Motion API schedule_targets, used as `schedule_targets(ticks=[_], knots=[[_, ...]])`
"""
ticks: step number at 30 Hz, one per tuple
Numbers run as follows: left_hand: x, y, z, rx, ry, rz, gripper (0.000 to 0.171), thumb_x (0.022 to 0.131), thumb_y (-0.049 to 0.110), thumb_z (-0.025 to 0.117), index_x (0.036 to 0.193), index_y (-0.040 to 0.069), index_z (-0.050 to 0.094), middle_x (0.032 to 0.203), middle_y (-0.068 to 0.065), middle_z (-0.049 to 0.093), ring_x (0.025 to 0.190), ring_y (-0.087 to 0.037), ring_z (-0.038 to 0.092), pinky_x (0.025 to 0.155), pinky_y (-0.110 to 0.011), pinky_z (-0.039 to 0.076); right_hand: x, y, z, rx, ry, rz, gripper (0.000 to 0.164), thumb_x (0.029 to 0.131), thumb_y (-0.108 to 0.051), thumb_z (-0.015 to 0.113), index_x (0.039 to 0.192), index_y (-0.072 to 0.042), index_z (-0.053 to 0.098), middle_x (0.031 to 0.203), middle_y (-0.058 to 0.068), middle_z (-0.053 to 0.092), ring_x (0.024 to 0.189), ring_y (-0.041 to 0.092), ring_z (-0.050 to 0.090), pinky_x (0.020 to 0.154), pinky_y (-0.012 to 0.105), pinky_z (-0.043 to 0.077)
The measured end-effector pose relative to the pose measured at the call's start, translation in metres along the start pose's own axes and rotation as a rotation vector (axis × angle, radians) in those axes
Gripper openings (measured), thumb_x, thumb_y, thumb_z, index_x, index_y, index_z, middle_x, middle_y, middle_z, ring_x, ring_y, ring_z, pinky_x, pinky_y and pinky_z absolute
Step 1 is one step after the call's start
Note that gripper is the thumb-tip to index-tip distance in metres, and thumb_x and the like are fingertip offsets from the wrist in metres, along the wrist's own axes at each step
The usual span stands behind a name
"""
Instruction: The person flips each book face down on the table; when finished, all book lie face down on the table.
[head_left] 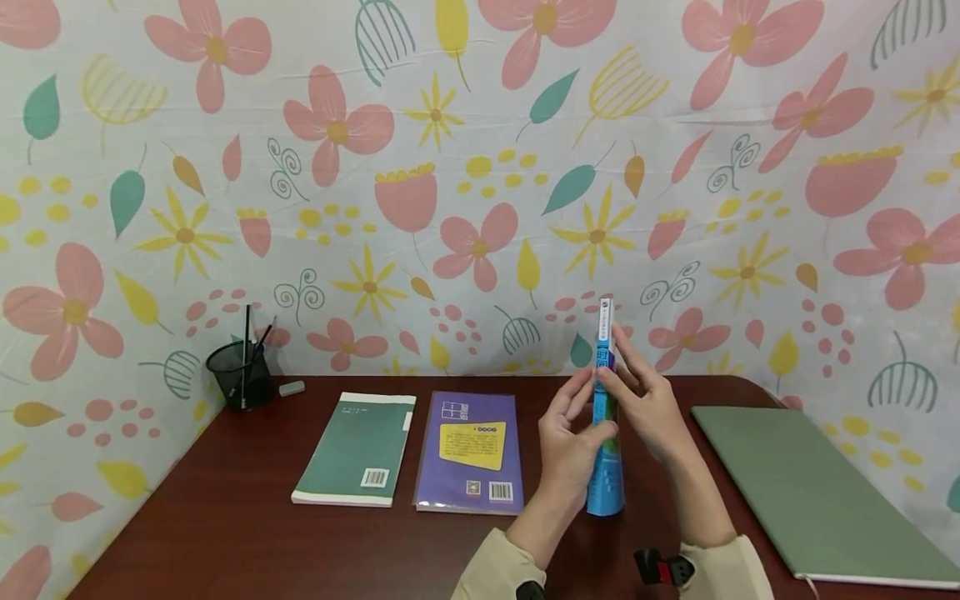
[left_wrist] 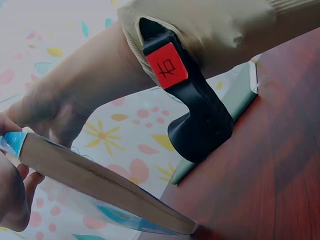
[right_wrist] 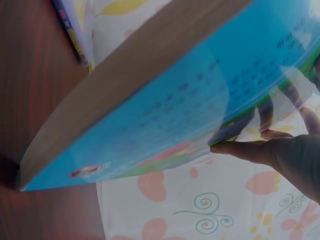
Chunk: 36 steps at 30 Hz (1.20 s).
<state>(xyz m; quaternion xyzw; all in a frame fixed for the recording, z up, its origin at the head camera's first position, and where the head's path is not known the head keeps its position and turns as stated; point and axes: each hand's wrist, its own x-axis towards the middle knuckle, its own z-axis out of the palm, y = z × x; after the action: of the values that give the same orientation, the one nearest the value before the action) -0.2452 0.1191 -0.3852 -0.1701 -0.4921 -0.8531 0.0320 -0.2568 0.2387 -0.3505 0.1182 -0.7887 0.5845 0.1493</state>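
A thick blue book [head_left: 604, 450] in a clear plastic cover stands upright on the table with its narrow spine toward me. My left hand [head_left: 570, 437] grips it from the left, thumb across the spine. On the other side my right hand [head_left: 648, 404] pinches it higher up, with the thumb near the spine. The left wrist view shows the book's page edges [left_wrist: 95, 175] and a lower corner touching the table. In the right wrist view the right hand [right_wrist: 295, 155] is at the glossy blue cover [right_wrist: 175, 105], its fingers partly seen through the plastic.
To the left lie a green book [head_left: 356, 450] and a purple book [head_left: 468, 483], both flat with barcodes upward. A black mesh pen cup [head_left: 240, 379] and an eraser [head_left: 292, 388] are at the back left. A large grey-green folder [head_left: 817, 492] lies at the right.
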Motion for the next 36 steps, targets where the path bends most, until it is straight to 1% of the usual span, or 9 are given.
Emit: schedule_targets(ticks=[2, 4, 8, 16, 24, 27, 30, 34, 36], knots=[[0.0, 0.0, 0.0, 0.006, -0.02, 0.015, 0.066, 0.076, -0.011, 0.061, 0.135, 0.018, 0.058, 0.138, -0.003, 0.061, 0.105, -0.014, 0.058, 0.074, -0.017, 0.052, -0.001, -0.003, 0.001, 0.005, 0.011, -0.005, 0.064, 0.101, -0.023, 0.052, 0.154, -0.04, 0.019, 0.165, 0.007, 0.012, 0.146, 0.045, 0.022, 0.11, 0.057, 0.035], [-0.001, 0.0, 0.001, 0.011, -0.041, 0.03, 0.067, 0.075, -0.012, 0.061, 0.136, 0.018, 0.057, 0.138, -0.004, 0.06, 0.103, -0.012, 0.058, 0.076, -0.016, 0.053, -0.001, -0.006, 0.002, 0.007, 0.03, -0.002, 0.065, 0.101, -0.022, 0.052, 0.154, -0.04, 0.019, 0.164, 0.007, 0.014, 0.145, 0.044, 0.024, 0.108, 0.039, 0.044], [-0.002, 0.0, 0.001, 0.03, -0.081, 0.038, 0.07, 0.074, -0.012, 0.063, 0.137, 0.018, 0.056, 0.139, -0.004, 0.059, 0.104, -0.008, 0.056, 0.083, -0.018, 0.054, -0.003, -0.012, 0.004, 0.035, 0.07, 0.017, 0.068, 0.099, -0.021, 0.055, 0.153, -0.041, 0.019, 0.164, 0.009, 0.017, 0.145, 0.044, 0.026, 0.085, 0.007, 0.047], [-0.002, -0.001, 0.001, 0.047, -0.122, 0.003, 0.069, 0.076, -0.008, 0.066, 0.138, 0.022, 0.056, 0.141, -0.001, 0.058, 0.103, -0.007, 0.054, 0.084, -0.017, 0.053, -0.005, -0.019, 0.007, 0.04, 0.15, 0.062, 0.068, 0.098, -0.023, 0.058, 0.153, -0.042, 0.022, 0.163, 0.008, 0.023, 0.144, 0.042, 0.03, 0.08, 0.004, 0.047], [-0.002, -0.002, 0.001, 0.045, -0.142, 0.002, 0.07, 0.076, -0.009, 0.065, 0.139, 0.021, 0.056, 0.141, 0.0, 0.058, 0.098, -0.003, 0.057, 0.081, -0.016, 0.053, -0.006, -0.017, 0.012, -0.042, 0.219, 0.033, 0.063, 0.1, -0.026, 0.054, 0.153, -0.038, 0.024, 0.16, 0.006, 0.03, 0.142, 0.039, 0.036, 0.082, 0.007, 0.048], [-0.003, -0.002, 0.002, 0.033, -0.15, -0.002, 0.069, 0.076, -0.008, 0.064, 0.14, 0.018, 0.055, 0.143, -0.002, 0.056, 0.096, -0.002, 0.059, 0.078, -0.014, 0.052, -0.006, -0.016, 0.014, -0.073, 0.238, 0.012, 0.062, 0.1, -0.027, 0.054, 0.154, -0.035, 0.024, 0.159, 0.006, 0.031, 0.143, 0.038, 0.035, 0.101, 0.027, 0.049], [-0.004, -0.002, 0.002, 0.02, -0.158, -0.012, 0.069, 0.077, -0.007, 0.064, 0.141, 0.017, 0.053, 0.145, -0.003, 0.053, 0.094, -0.002, 0.06, 0.074, -0.013, 0.051, -0.006, -0.016, 0.015, -0.092, 0.244, 0.001, 0.062, 0.1, -0.028, 0.053, 0.155, -0.033, 0.024, 0.159, 0.005, 0.031, 0.143, 0.038, 0.035, 0.109, 0.048, 0.041], [-0.005, -0.002, 0.0, 0.018, -0.174, -0.041, 0.069, 0.078, -0.007, 0.063, 0.142, 0.017, 0.051, 0.147, -0.002, 0.051, 0.096, -0.002, 0.06, 0.074, -0.013, 0.05, -0.007, -0.016, 0.016, -0.115, 0.249, 0.004, 0.063, 0.1, -0.029, 0.054, 0.154, -0.036, 0.023, 0.159, 0.006, 0.03, 0.142, 0.038, 0.037, 0.096, 0.021, 0.049], [-0.006, -0.002, -0.001, 0.019, -0.186, -0.058, 0.068, 0.08, -0.006, 0.063, 0.143, 0.017, 0.051, 0.148, -0.002, 0.051, 0.098, -0.003, 0.061, 0.075, -0.013, 0.05, -0.009, -0.016, 0.016, -0.117, 0.26, 0.011, 0.063, 0.099, -0.03, 0.054, 0.153, -0.038, 0.023, 0.159, 0.008, 0.03, 0.141, 0.039, 0.037, 0.084, 0.006, 0.046]])
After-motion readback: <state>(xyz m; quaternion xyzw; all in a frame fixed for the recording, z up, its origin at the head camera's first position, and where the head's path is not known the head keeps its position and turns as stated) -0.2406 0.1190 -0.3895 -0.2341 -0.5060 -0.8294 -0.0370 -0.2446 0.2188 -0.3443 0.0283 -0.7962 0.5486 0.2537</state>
